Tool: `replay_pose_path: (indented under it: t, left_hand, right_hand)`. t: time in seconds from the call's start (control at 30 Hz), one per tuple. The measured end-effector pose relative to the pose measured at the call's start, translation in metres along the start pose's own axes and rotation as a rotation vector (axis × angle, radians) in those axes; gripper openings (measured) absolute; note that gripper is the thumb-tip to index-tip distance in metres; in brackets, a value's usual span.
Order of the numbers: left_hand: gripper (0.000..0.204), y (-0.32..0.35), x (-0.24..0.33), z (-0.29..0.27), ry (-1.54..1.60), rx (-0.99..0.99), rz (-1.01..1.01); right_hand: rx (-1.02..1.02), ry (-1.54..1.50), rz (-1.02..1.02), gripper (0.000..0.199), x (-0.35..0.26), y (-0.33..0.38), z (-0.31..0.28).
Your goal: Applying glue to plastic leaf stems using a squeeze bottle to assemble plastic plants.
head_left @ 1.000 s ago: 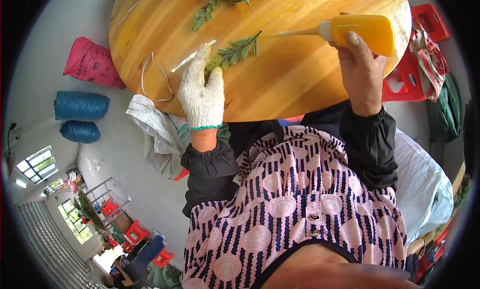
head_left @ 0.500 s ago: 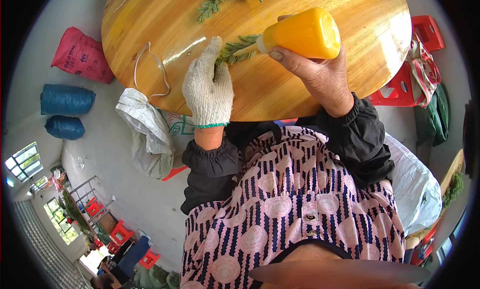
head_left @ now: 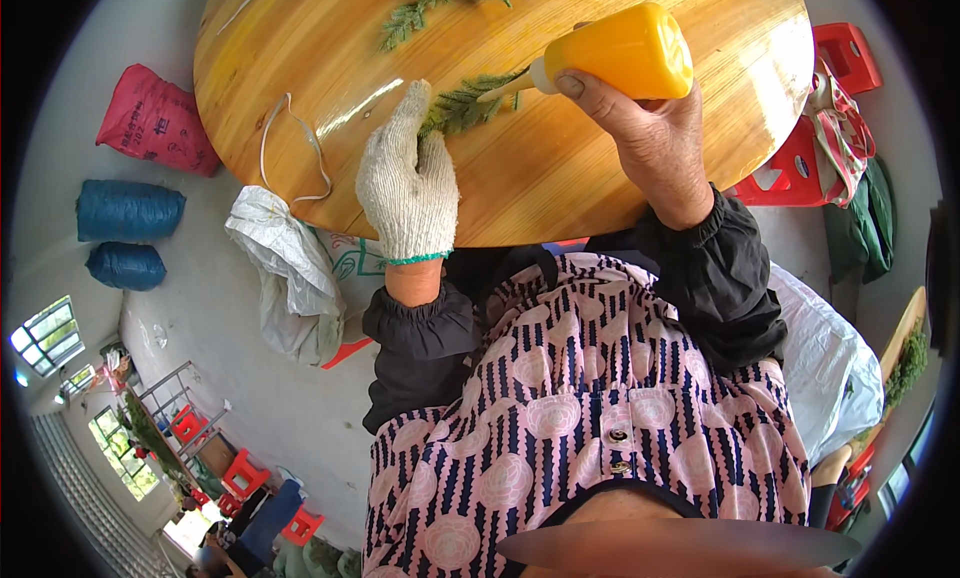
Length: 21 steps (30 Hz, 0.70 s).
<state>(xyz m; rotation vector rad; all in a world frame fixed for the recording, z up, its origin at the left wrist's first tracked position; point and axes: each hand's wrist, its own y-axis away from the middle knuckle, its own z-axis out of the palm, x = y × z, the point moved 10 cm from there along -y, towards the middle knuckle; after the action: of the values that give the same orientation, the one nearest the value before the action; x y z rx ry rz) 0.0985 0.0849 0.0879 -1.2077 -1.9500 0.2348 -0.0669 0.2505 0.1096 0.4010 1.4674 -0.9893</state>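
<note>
The right hand (head_left: 650,143) has swung in from the far right of the table and now tips the yellow squeeze bottle (head_left: 625,53) nozzle-down onto the green sprig (head_left: 462,103), where a second ago it was held out to the side. The left hand (head_left: 408,183) has barely shifted.

Nearest first: the gloved left hand lies flat on the round wooden table (head_left: 560,188), fingers stretched forward and close together, fingertips pressing the near end of the sprig. It grips nothing, it just pins. Just beside it, the bare right hand is wrapped firmly round the bottle's body, thumb on top, nozzle touching or almost touching the sprig's fronds; I cannot tell which.

The risk, as I judge it: too hard a squeeze would flood the sprig and run onto the bare wood, and the glove sits close enough to catch the spill and stick. If the pinning fingers lift, the light sprig could slide under the nozzle's push.

Farther out, a loose white string (head_left: 295,143) curls on the table to the left, well apart. More green sprigs (head_left: 440,3) lie at the far edge. A red crate (head_left: 810,148) sits off the right rim.
</note>
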Motion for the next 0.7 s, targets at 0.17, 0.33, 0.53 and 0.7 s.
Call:
replay_pose_path:
  t: [0.17, 0.33, 0.53, 0.7]
  left_hand:
    - [0.045, 0.001, -0.004, 0.004, 0.066, -0.072, -0.120]
    - [0.046, 0.004, -0.013, 0.006, 0.170, -0.067, -0.171]
    - [0.050, 0.003, -0.007, 0.001, 0.070, -0.016, -0.040]
    - [0.047, 0.002, -0.011, 0.007, 0.169, -0.087, -0.157]
  right_hand:
    - [-0.003, 0.034, 0.027, 0.035, 0.002, 0.001, -0.015]
    - [0.090, 0.019, -0.009, 0.034, 0.016, 0.003, -0.040]
    - [0.134, 0.025, -0.018, 0.034, 0.019, -0.002, -0.051]
    - [0.143, 0.021, -0.007, 0.032, 0.021, -0.006, -0.059]
